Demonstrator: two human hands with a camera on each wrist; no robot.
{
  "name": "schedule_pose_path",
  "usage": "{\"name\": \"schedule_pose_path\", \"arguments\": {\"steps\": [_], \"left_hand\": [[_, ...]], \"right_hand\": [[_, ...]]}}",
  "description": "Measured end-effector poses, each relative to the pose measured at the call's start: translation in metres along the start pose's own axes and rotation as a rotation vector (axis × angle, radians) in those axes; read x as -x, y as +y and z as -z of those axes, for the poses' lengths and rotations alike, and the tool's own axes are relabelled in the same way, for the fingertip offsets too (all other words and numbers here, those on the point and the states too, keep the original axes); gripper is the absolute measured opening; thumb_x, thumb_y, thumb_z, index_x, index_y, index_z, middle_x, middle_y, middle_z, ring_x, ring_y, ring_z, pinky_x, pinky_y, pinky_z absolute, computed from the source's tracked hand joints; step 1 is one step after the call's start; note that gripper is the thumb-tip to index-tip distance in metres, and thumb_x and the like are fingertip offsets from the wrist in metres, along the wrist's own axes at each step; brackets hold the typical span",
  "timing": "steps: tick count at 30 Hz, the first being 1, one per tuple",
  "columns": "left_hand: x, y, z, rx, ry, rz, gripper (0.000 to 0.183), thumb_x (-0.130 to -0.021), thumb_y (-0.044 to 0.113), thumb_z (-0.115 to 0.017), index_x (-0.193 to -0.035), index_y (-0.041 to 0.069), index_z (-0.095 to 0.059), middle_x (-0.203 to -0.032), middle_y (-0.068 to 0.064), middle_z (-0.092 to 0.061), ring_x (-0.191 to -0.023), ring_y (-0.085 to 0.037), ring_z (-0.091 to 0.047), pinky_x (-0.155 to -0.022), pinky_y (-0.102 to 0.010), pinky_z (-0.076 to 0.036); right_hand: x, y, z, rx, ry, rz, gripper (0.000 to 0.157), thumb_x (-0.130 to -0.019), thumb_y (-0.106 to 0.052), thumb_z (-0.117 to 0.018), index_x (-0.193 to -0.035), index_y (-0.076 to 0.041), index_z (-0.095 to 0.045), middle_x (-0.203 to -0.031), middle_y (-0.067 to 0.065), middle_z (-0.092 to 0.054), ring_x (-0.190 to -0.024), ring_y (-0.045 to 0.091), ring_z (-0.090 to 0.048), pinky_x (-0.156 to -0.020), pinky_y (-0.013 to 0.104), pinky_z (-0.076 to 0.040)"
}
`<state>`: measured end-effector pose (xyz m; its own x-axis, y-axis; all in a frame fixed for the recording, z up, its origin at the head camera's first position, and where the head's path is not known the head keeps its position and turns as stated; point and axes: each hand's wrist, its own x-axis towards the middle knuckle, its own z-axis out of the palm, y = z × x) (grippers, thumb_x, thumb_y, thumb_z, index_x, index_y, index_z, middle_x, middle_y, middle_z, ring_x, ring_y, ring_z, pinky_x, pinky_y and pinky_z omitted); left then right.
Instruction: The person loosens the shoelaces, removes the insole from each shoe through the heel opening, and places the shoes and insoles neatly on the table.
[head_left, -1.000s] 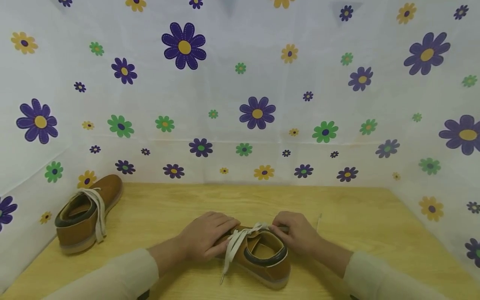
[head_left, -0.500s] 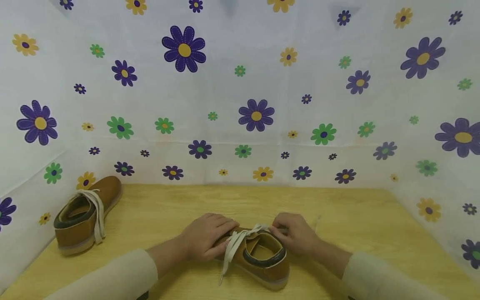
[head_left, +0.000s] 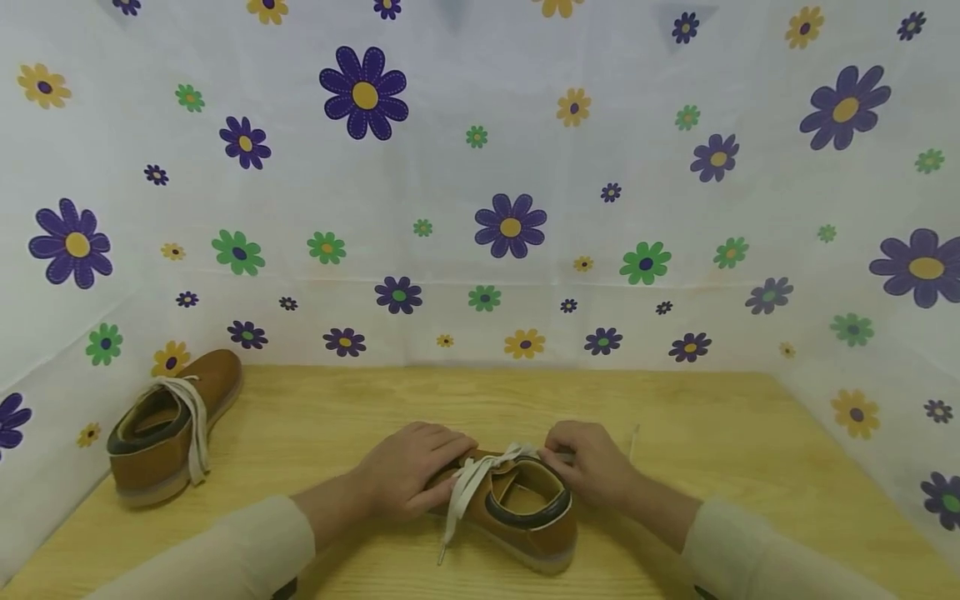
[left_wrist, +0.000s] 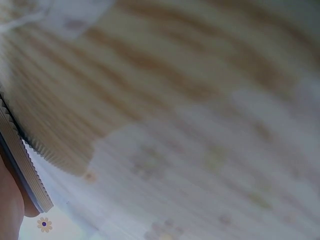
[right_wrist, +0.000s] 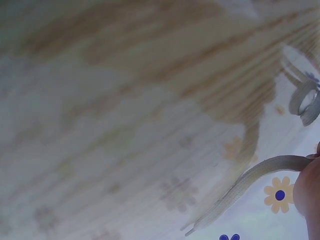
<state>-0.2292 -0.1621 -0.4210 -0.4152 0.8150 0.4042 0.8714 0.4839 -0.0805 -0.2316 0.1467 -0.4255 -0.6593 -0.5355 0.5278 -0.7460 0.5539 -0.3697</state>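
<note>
A brown lace-up shoe (head_left: 525,533) with a dark padded collar and cream laces (head_left: 467,492) sits at the table's front middle, heel toward me. My left hand (head_left: 412,471) grips its toe end, fingers over the far side and thumb on the near side. In the left wrist view, the ribbed sole (left_wrist: 27,167) shows beside part of that hand. My right hand (head_left: 588,458) pinches a lace beside the shoe's opening. From those fingers the flat lace (right_wrist: 240,187) runs out with its tipped end free in the right wrist view. The other lace end hangs over the shoe's near side.
A matching brown shoe (head_left: 153,458) stands at the table's left edge, toe pointing away, its laces draped over the side. Behind and at both sides of the wooden table (head_left: 360,400) hangs a white flower-printed cloth (head_left: 442,183).
</note>
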Motion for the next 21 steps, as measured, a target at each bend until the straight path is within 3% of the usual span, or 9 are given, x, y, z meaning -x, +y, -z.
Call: {"name": "schedule_pose_path", "arguments": {"steps": [21], "left_hand": [[0.0006,-0.0005,-0.0022,0.01,-0.001,0.002,0.044,-0.099,0.028,-0.05,-0.138,0.007,-0.058,-0.13,-0.003,-0.066,-0.117,-0.019,-0.062,-0.101,-0.042,-0.049]], "right_hand": [[0.0029,0.0032,0.0044,-0.007,0.013,-0.023,0.027,-0.083,-0.003,-0.068,-0.064,-0.018,-0.056,-0.066,-0.012,-0.053,-0.063,-0.003,-0.043,-0.058,0.018,-0.045]]}}
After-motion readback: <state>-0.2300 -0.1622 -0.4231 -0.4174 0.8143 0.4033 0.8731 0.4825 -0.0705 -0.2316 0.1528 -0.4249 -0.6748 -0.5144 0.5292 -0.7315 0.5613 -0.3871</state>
